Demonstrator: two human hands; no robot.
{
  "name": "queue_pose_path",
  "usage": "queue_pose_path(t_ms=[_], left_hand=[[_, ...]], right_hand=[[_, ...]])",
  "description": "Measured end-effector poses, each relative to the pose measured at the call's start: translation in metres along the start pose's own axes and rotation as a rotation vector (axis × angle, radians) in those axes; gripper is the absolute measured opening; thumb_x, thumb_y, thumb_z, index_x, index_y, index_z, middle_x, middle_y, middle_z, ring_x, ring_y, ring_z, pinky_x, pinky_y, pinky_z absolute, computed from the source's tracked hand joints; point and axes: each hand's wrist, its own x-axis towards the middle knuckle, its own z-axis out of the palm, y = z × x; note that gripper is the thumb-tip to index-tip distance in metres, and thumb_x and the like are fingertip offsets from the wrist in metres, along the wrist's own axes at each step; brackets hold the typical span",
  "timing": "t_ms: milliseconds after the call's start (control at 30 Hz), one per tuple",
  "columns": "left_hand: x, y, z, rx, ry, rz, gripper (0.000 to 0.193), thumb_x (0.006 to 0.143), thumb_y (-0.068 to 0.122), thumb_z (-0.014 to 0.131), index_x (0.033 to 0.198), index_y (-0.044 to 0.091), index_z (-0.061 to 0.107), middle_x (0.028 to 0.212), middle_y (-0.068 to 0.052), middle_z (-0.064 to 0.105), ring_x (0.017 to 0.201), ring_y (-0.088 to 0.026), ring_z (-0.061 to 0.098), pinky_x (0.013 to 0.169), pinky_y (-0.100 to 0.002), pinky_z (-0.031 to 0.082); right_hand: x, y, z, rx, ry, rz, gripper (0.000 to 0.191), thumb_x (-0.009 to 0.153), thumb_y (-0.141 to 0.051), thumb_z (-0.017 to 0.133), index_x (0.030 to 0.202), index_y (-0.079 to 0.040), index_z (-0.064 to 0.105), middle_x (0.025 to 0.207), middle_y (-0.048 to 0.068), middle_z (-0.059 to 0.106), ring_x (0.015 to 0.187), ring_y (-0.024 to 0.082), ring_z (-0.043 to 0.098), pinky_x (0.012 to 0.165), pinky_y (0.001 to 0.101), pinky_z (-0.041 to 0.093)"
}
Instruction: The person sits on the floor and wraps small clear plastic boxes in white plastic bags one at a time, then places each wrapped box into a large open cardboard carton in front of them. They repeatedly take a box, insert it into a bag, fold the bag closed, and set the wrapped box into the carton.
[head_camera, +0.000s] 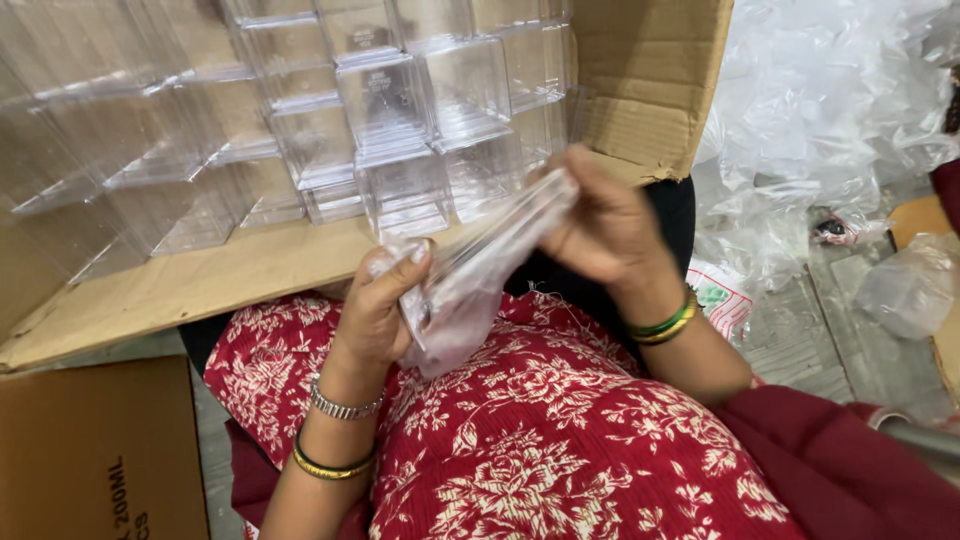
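Left hand: your left hand (378, 310) is closed around the lower end of a clear plastic sleeve (470, 285), with the thumb pressed on top of it.
Right hand: your right hand (600, 225) pinches the upper end of the same sleeve, the fingers folded over it and the thumb behind it.
Plastic sleeve: it is stretched slantwise between both hands, above your lap, just in front of the open cardboard box (640, 90). It looks crumpled and half see-through; whether something is inside it I cannot tell.
Lap: under the hands is the red cloth with white flowers (530, 440).
Wrists: the left wrist carries a silver bracelet (345, 405) and a gold bangle (330, 465); the right wrist carries green and gold bangles (665, 325).
Cardboard box: it lies open toward you, and its near flap runs along the left side of the lap.
Clear containers: many square transparent containers (385, 110) are stacked in rows inside the box, close behind the hands.
Second carton: a closed brown carton (95, 450) stands at the lower left corner, beside your left arm.
Plastic bags: a heap of loose clear bags (820, 110) lies on the floor at the right, well apart from the hands.
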Motion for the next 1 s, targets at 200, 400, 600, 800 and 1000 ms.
queue_pose_path(t_ms=[200,400,600,800,1000], left_hand=[[0.051,-0.006,0.001,0.819,0.221,0.358,0.020,0.094,0.011,0.070,0.085,-0.006,0.065,0.066,-0.010,0.065,0.053,-0.018,0.057,0.048,-0.035,0.044],[0.092,-0.005,0.006,1.286,0.460,0.706,0.021,0.098,0.019,0.066,0.092,-0.001,0.064,0.057,-0.012,0.058,0.049,-0.021,0.057,0.052,-0.039,0.043],[0.085,-0.008,0.005,1.098,0.375,0.677,0.020,0.097,0.020,0.068,0.099,0.001,0.061,0.062,-0.007,0.056,0.053,-0.018,0.049,0.050,-0.038,0.039],[0.080,-0.012,0.015,0.409,0.182,0.307,0.007,0.096,0.013,0.068,0.097,0.007,0.066,0.074,0.005,0.065,0.062,-0.004,0.056,0.056,-0.021,0.046],[0.072,-0.023,0.012,0.506,0.074,0.312,0.016,0.094,0.015,0.070,0.089,0.002,0.077,0.070,0.000,0.070,0.054,-0.006,0.062,0.046,-0.025,0.048]], right_hand=[[0.035,0.004,-0.023,-0.870,0.269,-0.533,0.025,0.086,0.006,0.071,0.105,-0.005,0.059,0.092,0.001,0.056,0.079,0.016,0.050,0.069,0.0325,0.042],[0.078,0.027,-0.044,-1.667,0.432,-0.598,0.032,0.088,0.002,0.073,0.117,-0.010,0.079,0.095,0.008,0.060,0.086,0.022,0.060,0.076,0.0333,0.049],[0.053,0.025,-0.041,-1.292,0.294,-0.632,0.043,0.088,0.009,0.059,0.126,-0.006,0.073,0.120,0.009,0.067,0.114,0.020,0.065,0.099,0.0275,0.050],[0.027,0.026,-0.035,-0.830,0.434,-0.565,0.049,0.086,0.011,0.057,0.132,0.003,0.070,0.119,0.012,0.066,0.106,0.019,0.057,0.096,0.0284,0.045],[0.022,0.017,-0.033,-0.364,0.099,-0.340,0.049,0.100,-0.015,0.043,0.145,0.002,0.052,0.126,0.017,0.066,0.113,0.023,0.066,0.103,0.0348,0.052]])
